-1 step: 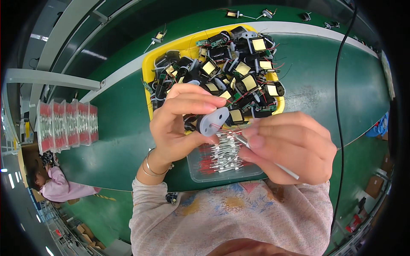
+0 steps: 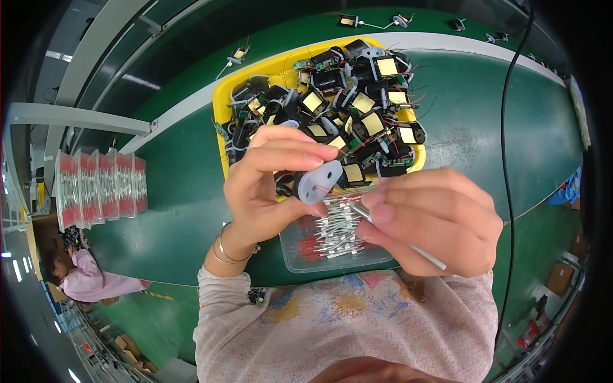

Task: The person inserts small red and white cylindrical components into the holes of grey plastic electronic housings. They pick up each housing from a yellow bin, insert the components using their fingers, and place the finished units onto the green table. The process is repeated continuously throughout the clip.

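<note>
My left hand is closed round a dark part with a pale grey oval cap. The cap faces right and has small holes, and a thin red wire sticks out of it. My right hand pinches a slim silver tool, perhaps tweezers, with its front end close to the cap. Between the hands, the wire's far end is too fine to make out. Just below them lies a clear plastic tray with many red wires in white sleeves.
Behind my hands a yellow bin is heaped with black parts bearing yellow pads and wires. Stacked clear trays stand at the left. A black cable hangs at the right. A co-worker in pink sits far left.
</note>
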{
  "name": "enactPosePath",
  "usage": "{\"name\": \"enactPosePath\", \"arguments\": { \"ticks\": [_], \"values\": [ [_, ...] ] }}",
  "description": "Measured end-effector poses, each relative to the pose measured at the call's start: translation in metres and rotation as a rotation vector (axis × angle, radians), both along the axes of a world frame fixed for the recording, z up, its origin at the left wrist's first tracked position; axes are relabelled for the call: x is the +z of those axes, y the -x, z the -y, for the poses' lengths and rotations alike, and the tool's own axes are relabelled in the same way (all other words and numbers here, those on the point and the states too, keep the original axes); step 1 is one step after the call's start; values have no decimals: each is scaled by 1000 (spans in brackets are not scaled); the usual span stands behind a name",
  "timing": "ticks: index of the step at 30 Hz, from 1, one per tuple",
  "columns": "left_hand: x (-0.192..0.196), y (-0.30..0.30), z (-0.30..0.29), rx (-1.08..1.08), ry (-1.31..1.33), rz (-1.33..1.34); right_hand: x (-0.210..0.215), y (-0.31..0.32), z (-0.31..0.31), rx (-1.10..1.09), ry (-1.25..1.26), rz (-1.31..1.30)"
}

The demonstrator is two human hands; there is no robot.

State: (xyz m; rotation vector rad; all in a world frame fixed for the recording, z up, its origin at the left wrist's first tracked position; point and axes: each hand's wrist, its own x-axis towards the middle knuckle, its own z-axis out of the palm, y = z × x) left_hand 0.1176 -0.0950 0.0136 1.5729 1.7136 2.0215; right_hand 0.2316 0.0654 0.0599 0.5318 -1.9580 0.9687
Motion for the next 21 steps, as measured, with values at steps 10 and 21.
{"name": "enactPosePath", "arguments": {
  "ticks": [10, 21],
  "values": [
    [1, -2, 1, 3, -9, 46, -3, 0, 2, -25, -62, -56],
    [0, 0, 0, 14, -7, 21, -2, 1, 2, 13, -18, 5]
  ]
}}
